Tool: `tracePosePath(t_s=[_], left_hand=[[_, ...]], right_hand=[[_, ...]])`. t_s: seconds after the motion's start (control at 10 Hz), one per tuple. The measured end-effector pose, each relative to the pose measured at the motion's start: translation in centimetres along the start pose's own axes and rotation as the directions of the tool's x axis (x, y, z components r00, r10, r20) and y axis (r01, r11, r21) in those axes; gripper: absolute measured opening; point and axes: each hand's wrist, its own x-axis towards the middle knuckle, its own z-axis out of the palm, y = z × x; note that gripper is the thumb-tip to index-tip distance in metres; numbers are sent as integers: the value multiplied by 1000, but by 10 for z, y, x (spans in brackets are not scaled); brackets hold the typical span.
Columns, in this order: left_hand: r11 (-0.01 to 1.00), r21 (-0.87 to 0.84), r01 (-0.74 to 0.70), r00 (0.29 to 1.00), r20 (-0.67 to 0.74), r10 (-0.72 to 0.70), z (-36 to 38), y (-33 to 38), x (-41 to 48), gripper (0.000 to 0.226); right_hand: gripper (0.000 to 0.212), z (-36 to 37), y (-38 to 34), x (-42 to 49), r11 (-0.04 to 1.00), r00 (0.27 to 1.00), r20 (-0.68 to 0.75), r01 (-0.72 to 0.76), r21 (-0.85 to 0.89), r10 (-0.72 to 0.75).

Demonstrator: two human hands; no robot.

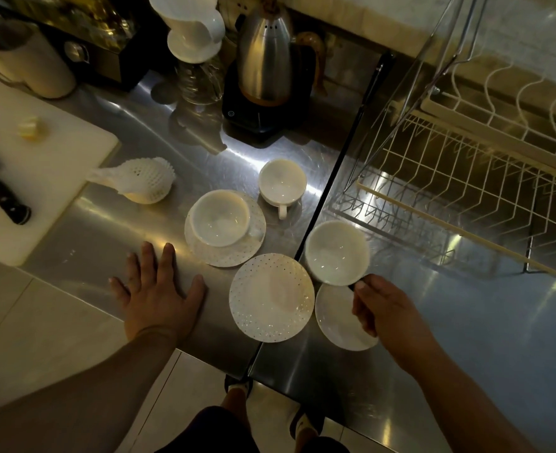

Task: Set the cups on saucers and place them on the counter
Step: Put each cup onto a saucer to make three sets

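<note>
A: Cups first. How many, and where, in the head view?

B: Three. One cup already sits on a dotted saucer. A second cup stands bare on the steel counter, just behind that pair, handle toward the person. The third cup is in the right hand, fingers pinched on its handle at the near rim.

A: Held above what?

B: It hangs past the far edge of a plain saucer, with an empty dotted saucer just to its left. I judge it is bound for one of those two; which one I cannot tell.

A: Why the handle grip?

B: Probably so the bowl stays level and can be lowered onto a saucer without fingers underneath.

A: And the left hand?

B: Flat and spread on the counter, holding nothing, near the finished pair; it looks like a brace while the person leans in.
</note>
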Motion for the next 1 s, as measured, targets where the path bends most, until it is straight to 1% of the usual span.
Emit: tracePosePath(t_s=[0.1,0.2,0.3,0.4,0.6,0.8,1.0], left_hand=[[1000,1,1,1000,3,-1,-1,0,1,88],[1000,4,-1,1000,12,0,-2,1,1,88],[1000,1,2,1000,12,-2,-2,1,0,89],[1000,-8,2,1000,14,-2,-3,1,0,88],[1000,-14,-4,1000,20,4,-4,1,0,89],[1000,-21,-10,1000,14,10,-4,1,-1,88],[1000,-21,-11,1000,1,11,-1,0,0,88]], right_hand=[[31,13,-3,-4,997,997,76,18,-75,-12],[26,31,-2,-8,985,989,146,-3,-174,29],[23,40,-1,-9,973,981,190,1,-229,44],[23,49,2,-7,970,971,239,38,-241,22],[21,57,8,0,966,961,274,51,-253,21],[22,59,10,4,961,961,278,67,-267,11],[20,58,9,3,937,959,284,83,-339,18]])
